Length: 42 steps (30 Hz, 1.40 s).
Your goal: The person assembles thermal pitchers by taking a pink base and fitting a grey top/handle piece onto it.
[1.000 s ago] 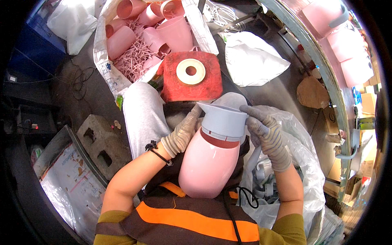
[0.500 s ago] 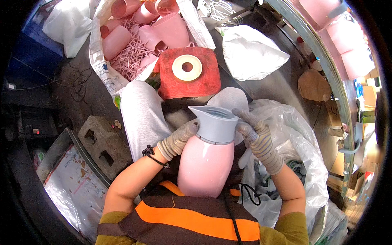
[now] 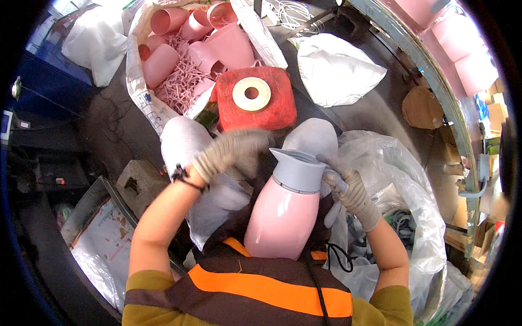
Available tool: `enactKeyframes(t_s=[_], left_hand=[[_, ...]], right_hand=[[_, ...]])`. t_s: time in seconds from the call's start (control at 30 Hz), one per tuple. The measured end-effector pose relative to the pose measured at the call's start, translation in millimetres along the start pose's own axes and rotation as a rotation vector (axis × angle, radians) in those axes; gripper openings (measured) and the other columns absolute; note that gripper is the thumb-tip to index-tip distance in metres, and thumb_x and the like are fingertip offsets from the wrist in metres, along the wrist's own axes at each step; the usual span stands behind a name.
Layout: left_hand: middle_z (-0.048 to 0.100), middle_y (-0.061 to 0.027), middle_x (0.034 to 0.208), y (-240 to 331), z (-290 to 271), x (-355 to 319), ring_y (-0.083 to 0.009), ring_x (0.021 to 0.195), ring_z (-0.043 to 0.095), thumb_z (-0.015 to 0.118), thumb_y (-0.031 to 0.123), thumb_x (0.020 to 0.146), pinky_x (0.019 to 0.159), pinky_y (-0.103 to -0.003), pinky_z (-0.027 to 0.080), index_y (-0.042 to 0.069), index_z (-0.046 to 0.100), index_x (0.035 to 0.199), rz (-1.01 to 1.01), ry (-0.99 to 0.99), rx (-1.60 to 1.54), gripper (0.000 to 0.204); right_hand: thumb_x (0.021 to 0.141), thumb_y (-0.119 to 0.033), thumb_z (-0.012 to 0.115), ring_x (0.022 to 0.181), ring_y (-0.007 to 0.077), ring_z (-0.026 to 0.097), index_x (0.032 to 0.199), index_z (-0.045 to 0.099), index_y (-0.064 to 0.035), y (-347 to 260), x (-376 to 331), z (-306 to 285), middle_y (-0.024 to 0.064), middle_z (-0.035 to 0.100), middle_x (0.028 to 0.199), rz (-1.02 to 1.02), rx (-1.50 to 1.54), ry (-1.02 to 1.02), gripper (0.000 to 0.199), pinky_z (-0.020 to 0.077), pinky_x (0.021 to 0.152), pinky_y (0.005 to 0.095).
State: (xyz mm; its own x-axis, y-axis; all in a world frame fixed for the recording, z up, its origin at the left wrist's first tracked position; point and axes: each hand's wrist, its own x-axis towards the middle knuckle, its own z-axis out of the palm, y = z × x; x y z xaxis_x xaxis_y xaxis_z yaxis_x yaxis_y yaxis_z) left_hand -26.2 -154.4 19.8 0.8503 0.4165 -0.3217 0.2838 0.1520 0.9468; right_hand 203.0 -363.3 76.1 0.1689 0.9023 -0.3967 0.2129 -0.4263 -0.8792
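A pink vacuum jug (image 3: 283, 223) rests upright, slightly tilted, in my lap against the apron. Its grey spout collar (image 3: 299, 169) has the pointed lip turned left, and a bit of grey handle (image 3: 332, 215) shows at the right. My right hand (image 3: 353, 193), in a striped grey glove, grips the collar from the right side. Off the jug, my left hand (image 3: 234, 154) hangs in front of its spout, gloved and smeared by motion. Its fingers cannot be made out.
A red padded stool (image 3: 258, 117) with a cream ring (image 3: 252, 94) stands ahead. Behind it is a white sack (image 3: 272, 49) of pink shells and shreds. Clear plastic bag (image 3: 429, 217) with grey parts lies right; concrete block (image 3: 140, 182) left; white bag (image 3: 337, 70) far right.
My left hand has let go of the jug's collar and moved up and left. The jug has shifted slightly right in my view, with my right hand still on it.
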Motion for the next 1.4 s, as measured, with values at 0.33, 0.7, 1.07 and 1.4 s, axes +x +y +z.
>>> enactKeyframes(t_s=[0.33, 0.7, 1.07, 1.4], left_hand=[[0.051, -0.0234, 0.124, 0.2, -27.6, 70.5, -0.0379, 0.119, 0.049, 0.072, 0.048, 0.074, 0.098, -0.041, 0.044, 0.014, 0.059, 0.124, -0.168, 0.586, 1.149, 0.061], [0.057, -0.0084, 0.119, -10.4, 75.9, -134.5, -0.0219, 0.106, 0.058, 0.064, 0.045, 0.088, 0.088, -0.041, 0.052, 0.01, 0.044, 0.135, -0.594, 0.281, -0.88, 0.063], [0.058, -0.0062, 0.111, 23.4, 84.9, -98.7, -0.0182, 0.1, 0.058, 0.062, 0.04, 0.091, 0.087, -0.036, 0.05, 0.008, 0.048, 0.128, -0.438, 0.208, -0.948, 0.05], [0.063, -0.0101, 0.118, 69.8, -41.4, 9.1, -0.0203, 0.107, 0.061, 0.057, 0.042, 0.093, 0.097, -0.033, 0.046, 0.004, 0.054, 0.127, 0.22, 0.254, -0.789, 0.051]], right_hand=[[0.076, -0.031, 0.076, 0.089, 0.0125, 0.061, 0.135, 0.052, -0.0079, -6.3, 4.2, -3.6, 0.0085, 0.067, 0.1, -0.036, 0.015, -0.08, 0.068, 0.0495, 0.08, 0.0285], [0.061, -0.015, 0.085, 0.098, 0.0177, 0.062, 0.133, 0.052, -0.0031, 32.7, -34.7, 2.6, 0.0101, 0.066, 0.108, -0.082, 0.261, 0.202, 0.081, 0.0505, 0.087, 0.0315], [0.052, -0.015, 0.092, 0.122, 0.0279, 0.052, 0.141, 0.037, -0.0028, 13.4, -62.1, -4.9, 0.0167, 0.052, 0.134, -0.272, 0.429, 0.178, 0.106, 0.0433, 0.102, 0.0394], [0.06, -0.024, 0.088, 0.112, 0.0268, 0.058, 0.143, 0.037, -0.0078, -85.3, 73.7, -16.2, 0.0168, 0.056, 0.129, -0.779, -0.135, 0.28, 0.099, 0.0482, 0.093, 0.0388]])
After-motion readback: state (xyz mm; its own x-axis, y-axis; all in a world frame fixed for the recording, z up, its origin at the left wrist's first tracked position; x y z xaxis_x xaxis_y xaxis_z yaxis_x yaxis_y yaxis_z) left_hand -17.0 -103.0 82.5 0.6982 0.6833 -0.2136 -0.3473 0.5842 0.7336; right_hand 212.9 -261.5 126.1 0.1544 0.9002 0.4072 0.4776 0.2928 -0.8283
